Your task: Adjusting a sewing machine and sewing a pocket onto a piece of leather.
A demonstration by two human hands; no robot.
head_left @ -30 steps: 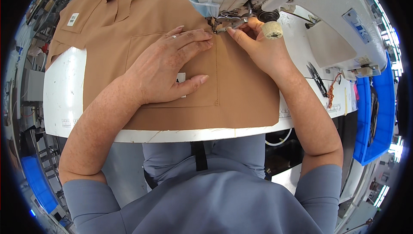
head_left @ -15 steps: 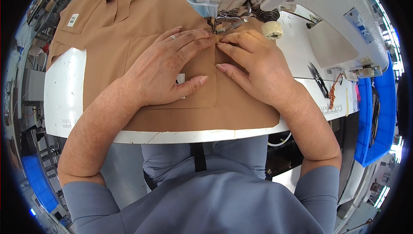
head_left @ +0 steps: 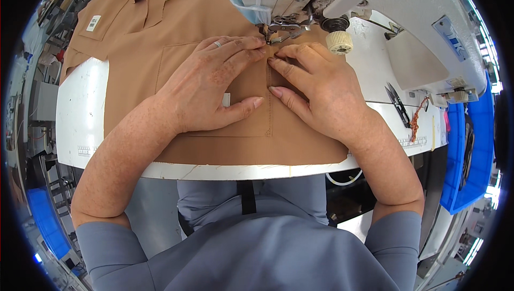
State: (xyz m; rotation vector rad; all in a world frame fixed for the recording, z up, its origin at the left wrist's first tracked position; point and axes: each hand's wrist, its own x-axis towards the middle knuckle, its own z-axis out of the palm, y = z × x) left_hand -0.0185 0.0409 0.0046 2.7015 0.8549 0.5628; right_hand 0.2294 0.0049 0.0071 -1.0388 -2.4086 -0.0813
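Observation:
A brown fabric piece (head_left: 225, 152) with a stitched pocket lies under the presser foot (head_left: 269, 39) of a white sewing machine (head_left: 369, 2). My left hand (head_left: 209, 82), with a ring on one finger, rests flat on the pocket. Its fingertips come close to the foot, and its thumb is spread, partly covering a small white label (head_left: 226, 99). To the right of the stitched seam (head_left: 270, 110), my right hand (head_left: 326, 82) presses bent fingertips onto the cloth, its thumb apart from the fingers. The needle's tip is too small to make out.
Thread snips (head_left: 397, 104) and a reddish-brown thread bundle (head_left: 417, 121) lie on the white table (head_left: 80, 114) at right. More brown fabric (head_left: 115, 10) with a labelled patch spreads far left. A blue face mask (head_left: 243, 4) hangs on the machine; a blue bin (head_left: 455, 157) stands right.
My right hand has shifted slightly, its thumb and fingertips a little lower on the cloth. My left hand stays nearly in place, covering the label a bit differently.

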